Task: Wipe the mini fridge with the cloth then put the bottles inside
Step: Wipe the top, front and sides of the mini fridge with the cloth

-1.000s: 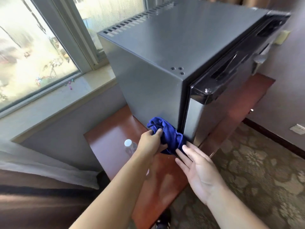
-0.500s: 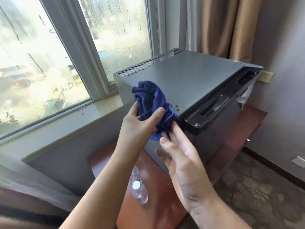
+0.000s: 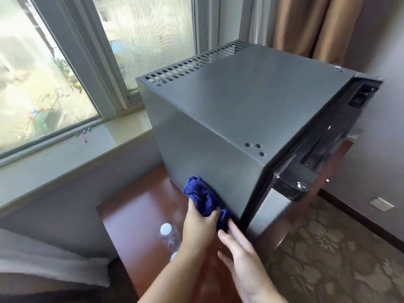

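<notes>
My left hand (image 3: 197, 224) grips the bunched cloth (image 3: 204, 199) against the mini fridge (image 3: 229, 119) side wall, low and near its door edge. My right hand (image 3: 242, 256) rests beside it, fingers extended. Risk: a downward stroke could topple the bottles (image 3: 168, 235) standing just beside the fridge.

left hand (image 3: 200, 226) fingers curled in a grip, right hand (image 3: 242, 256) flat, fingers extended
</notes>
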`<state>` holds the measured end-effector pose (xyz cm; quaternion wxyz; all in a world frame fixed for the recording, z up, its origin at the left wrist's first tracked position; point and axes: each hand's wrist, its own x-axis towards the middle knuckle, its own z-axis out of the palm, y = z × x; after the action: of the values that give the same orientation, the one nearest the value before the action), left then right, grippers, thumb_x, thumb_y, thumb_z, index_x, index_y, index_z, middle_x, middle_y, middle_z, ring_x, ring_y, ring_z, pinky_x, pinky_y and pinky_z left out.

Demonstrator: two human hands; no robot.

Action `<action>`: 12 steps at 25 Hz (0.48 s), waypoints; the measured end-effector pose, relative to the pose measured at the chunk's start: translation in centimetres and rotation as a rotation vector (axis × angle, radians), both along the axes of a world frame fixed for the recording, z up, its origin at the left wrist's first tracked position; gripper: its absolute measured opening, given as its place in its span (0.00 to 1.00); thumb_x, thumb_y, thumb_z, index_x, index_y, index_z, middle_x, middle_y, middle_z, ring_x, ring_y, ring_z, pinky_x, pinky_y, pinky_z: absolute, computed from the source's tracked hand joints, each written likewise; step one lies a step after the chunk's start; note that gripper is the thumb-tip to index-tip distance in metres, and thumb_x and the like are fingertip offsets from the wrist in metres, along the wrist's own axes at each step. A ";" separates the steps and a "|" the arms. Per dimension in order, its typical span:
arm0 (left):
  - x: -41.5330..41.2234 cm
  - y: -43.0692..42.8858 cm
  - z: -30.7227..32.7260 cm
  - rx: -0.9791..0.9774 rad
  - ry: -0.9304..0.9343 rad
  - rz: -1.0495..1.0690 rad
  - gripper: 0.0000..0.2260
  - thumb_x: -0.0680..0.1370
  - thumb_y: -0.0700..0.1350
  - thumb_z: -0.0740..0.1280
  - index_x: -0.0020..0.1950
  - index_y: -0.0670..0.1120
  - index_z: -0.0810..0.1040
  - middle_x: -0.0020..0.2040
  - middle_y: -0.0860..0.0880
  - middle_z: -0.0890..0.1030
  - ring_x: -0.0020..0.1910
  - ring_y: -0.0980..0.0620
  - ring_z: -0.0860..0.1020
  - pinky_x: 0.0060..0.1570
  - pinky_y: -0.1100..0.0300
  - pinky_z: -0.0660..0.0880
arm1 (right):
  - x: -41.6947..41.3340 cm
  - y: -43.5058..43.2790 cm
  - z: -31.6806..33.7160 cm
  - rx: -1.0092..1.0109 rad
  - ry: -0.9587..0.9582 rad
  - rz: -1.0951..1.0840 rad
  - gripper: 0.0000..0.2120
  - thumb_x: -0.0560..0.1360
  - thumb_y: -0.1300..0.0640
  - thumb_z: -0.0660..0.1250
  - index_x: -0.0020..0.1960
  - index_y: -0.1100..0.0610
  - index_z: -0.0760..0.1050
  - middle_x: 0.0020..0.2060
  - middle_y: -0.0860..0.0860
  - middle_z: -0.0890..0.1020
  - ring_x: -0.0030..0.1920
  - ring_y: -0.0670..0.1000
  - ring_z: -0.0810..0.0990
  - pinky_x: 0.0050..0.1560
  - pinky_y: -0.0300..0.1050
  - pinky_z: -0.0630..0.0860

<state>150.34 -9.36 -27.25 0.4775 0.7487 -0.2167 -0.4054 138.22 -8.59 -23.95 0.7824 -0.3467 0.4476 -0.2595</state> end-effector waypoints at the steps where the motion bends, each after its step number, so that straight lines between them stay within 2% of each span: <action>1: 1.0 -0.6 -0.5 0.006 0.021 -0.003 0.23 0.66 0.49 0.69 0.61 0.58 0.75 0.50 0.56 0.87 0.52 0.53 0.86 0.59 0.47 0.81 | 0.4 -0.3 -0.7 0.016 0.026 0.000 0.26 0.80 0.59 0.66 0.77 0.49 0.68 0.65 0.39 0.79 0.58 0.33 0.75 0.74 0.51 0.65; 3: 3.7 -2.1 -1.5 -0.009 0.053 0.024 0.21 0.68 0.42 0.69 0.60 0.55 0.77 0.51 0.56 0.87 0.52 0.53 0.86 0.57 0.47 0.82 | 2.0 -1.4 -1.9 0.081 0.061 -0.006 0.26 0.80 0.60 0.67 0.76 0.52 0.68 0.66 0.42 0.78 0.57 0.34 0.75 0.77 0.53 0.64; 6: 8.1 -4.4 -2.8 -0.031 0.064 0.050 0.21 0.67 0.42 0.69 0.59 0.56 0.79 0.51 0.55 0.88 0.52 0.51 0.86 0.55 0.45 0.83 | 5.4 -3.8 -3.2 0.153 0.061 -0.023 0.25 0.80 0.59 0.67 0.76 0.54 0.69 0.63 0.40 0.80 0.62 0.40 0.75 0.78 0.54 0.62; 8: 12.1 -6.0 -4.4 -0.026 0.082 0.090 0.22 0.63 0.45 0.69 0.58 0.56 0.79 0.49 0.52 0.88 0.50 0.45 0.87 0.53 0.40 0.83 | 8.7 -5.2 -3.6 0.120 0.069 0.022 0.25 0.81 0.58 0.66 0.77 0.50 0.67 0.59 0.36 0.78 0.61 0.37 0.75 0.78 0.53 0.61; 10: 16.3 -7.8 -6.4 -0.013 0.087 0.136 0.23 0.62 0.47 0.70 0.57 0.54 0.79 0.49 0.50 0.88 0.50 0.43 0.87 0.53 0.36 0.82 | 12.5 -6.9 -4.1 0.058 0.105 0.077 0.21 0.81 0.59 0.65 0.70 0.41 0.68 0.54 0.32 0.78 0.57 0.33 0.75 0.77 0.50 0.62; 12: 20.0 -9.5 -8.5 0.015 0.091 0.145 0.23 0.62 0.48 0.70 0.57 0.55 0.80 0.50 0.50 0.88 0.50 0.44 0.87 0.54 0.36 0.82 | 16.3 -8.7 -5.2 0.020 0.154 0.140 0.18 0.82 0.59 0.65 0.64 0.39 0.69 0.51 0.31 0.77 0.55 0.32 0.75 0.76 0.47 0.63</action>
<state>170.31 -18.82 -35.80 0.5094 0.7467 -0.1372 -0.4051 154.49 -17.25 -29.12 0.7653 -0.3883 0.4836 -0.1724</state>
